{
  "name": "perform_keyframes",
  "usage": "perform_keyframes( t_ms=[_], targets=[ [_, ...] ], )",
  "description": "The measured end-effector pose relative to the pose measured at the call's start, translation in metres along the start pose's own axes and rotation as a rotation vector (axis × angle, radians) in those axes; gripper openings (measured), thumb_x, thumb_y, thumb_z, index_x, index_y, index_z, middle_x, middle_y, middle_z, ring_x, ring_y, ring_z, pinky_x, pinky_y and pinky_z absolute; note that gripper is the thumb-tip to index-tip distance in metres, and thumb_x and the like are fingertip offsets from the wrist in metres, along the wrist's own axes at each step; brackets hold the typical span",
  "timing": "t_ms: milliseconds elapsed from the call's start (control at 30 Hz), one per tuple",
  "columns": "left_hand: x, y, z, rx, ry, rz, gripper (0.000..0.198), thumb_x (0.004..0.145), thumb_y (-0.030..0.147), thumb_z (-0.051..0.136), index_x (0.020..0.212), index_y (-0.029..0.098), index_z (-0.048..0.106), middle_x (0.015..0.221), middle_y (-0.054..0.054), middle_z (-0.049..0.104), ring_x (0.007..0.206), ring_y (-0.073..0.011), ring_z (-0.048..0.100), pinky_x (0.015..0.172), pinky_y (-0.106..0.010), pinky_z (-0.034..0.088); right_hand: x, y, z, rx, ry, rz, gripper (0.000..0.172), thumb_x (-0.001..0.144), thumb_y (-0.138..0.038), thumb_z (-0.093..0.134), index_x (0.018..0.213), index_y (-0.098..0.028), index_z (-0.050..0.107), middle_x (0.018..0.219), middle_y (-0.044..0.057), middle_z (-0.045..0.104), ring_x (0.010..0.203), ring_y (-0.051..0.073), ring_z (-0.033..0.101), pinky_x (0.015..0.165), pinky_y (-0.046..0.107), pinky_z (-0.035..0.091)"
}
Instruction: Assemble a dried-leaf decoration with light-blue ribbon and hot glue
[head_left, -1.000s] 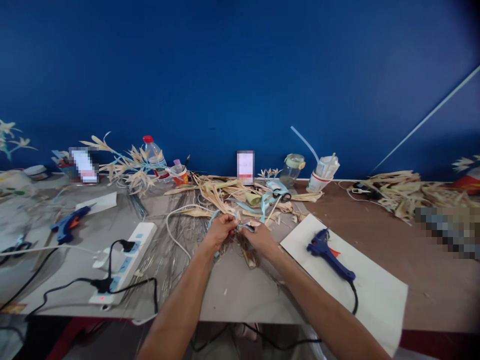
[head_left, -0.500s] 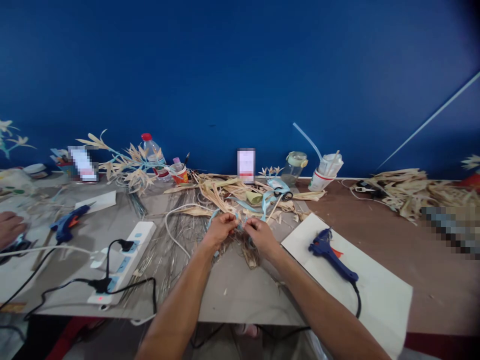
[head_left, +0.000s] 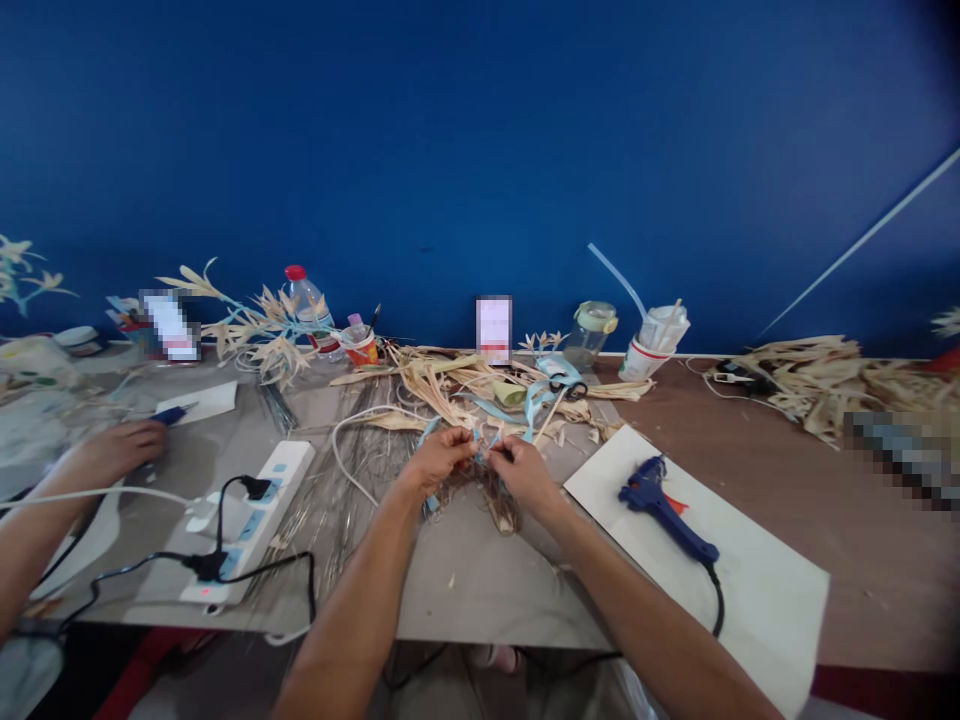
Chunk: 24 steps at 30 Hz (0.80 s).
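My left hand point(head_left: 442, 460) and my right hand point(head_left: 520, 474) meet over the middle of the table, both closed in a pinch. Between their fingertips is a small light-blue strip point(head_left: 477, 437); its exact shape is too small to make out. Dry straw-coloured husks point(head_left: 442, 385) lie heaped just behind my hands. Among them are a longer light-blue ribbon point(head_left: 534, 402) and scissors point(head_left: 576, 390). Brownish husk scraps point(head_left: 501, 510) rest below my fingers.
A blue glue gun point(head_left: 667, 510) lies on a white board point(head_left: 765, 590) at right. At left are a power strip point(head_left: 251, 525) with cables, thin wires point(head_left: 330, 500), and a co-worker's hand point(head_left: 131, 445) on another glue gun point(head_left: 174, 414). A bottle point(head_left: 304, 300), phone point(head_left: 494, 330), jar point(head_left: 589, 335) and cup point(head_left: 643, 360) line the wall.
The co-worker's hand at left has reached in and taken hold of the blue glue gun there. My own hands stay nearly in place, still pinching, with only slight finger movement.
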<state>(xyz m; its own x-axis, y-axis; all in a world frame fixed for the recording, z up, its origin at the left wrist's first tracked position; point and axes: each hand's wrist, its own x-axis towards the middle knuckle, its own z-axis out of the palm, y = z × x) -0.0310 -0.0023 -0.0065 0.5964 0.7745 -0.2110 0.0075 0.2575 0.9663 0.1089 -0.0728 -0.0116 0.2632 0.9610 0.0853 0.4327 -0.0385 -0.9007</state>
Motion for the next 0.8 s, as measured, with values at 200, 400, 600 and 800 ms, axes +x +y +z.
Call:
perform_keyframes(
  t_ms=[200, 400, 600, 800],
  targets=[
    [-0.004, 0.008, -0.002, -0.026, -0.042, -0.007, 0.036, 0.050, 0.037, 0.080, 0.063, 0.014, 0.056, 0.058, 0.005, 0.049, 0.050, -0.0054, 0.041, 0.049, -0.020, 0.032, -0.002, -0.006, -0.001, -0.074, -0.028, 0.053, 0.019, 0.071, -0.029, 0.051, 0.067, -0.017, 0.065, 0.064, 0.003, 0.065, 0.069, 0.019, 0.059, 0.066, 0.028, 0.042],
    [-0.008, 0.013, -0.004, -0.020, -0.081, 0.015, 0.032, 0.050, 0.034, 0.081, 0.067, 0.014, 0.062, 0.061, 0.002, 0.055, 0.055, -0.0083, 0.046, 0.053, -0.022, 0.036, -0.004, -0.007, -0.001, -0.115, -0.037, 0.006, 0.021, 0.073, -0.024, 0.049, 0.077, -0.017, 0.069, 0.079, 0.006, 0.071, 0.077, 0.021, 0.063, 0.073, 0.030, 0.044],
    [-0.006, 0.007, -0.008, 0.017, -0.089, 0.022, 0.029, 0.052, 0.029, 0.079, 0.072, 0.014, 0.064, 0.064, 0.001, 0.057, 0.056, -0.0089, 0.046, 0.054, -0.022, 0.034, -0.006, -0.008, 0.000, -0.122, -0.033, -0.029, 0.020, 0.074, -0.025, 0.048, 0.073, -0.018, 0.067, 0.079, 0.007, 0.070, 0.077, 0.021, 0.063, 0.074, 0.030, 0.044],
    [-0.001, 0.001, -0.004, 0.053, -0.104, 0.071, 0.027, 0.056, 0.033, 0.076, 0.066, 0.015, 0.059, 0.059, 0.003, 0.051, 0.053, -0.0075, 0.039, 0.051, -0.021, 0.028, -0.008, -0.010, -0.002, -0.157, 0.009, -0.068, 0.016, 0.074, -0.025, 0.048, 0.069, -0.019, 0.062, 0.072, 0.005, 0.066, 0.072, 0.020, 0.060, 0.069, 0.028, 0.042]
  ],
)
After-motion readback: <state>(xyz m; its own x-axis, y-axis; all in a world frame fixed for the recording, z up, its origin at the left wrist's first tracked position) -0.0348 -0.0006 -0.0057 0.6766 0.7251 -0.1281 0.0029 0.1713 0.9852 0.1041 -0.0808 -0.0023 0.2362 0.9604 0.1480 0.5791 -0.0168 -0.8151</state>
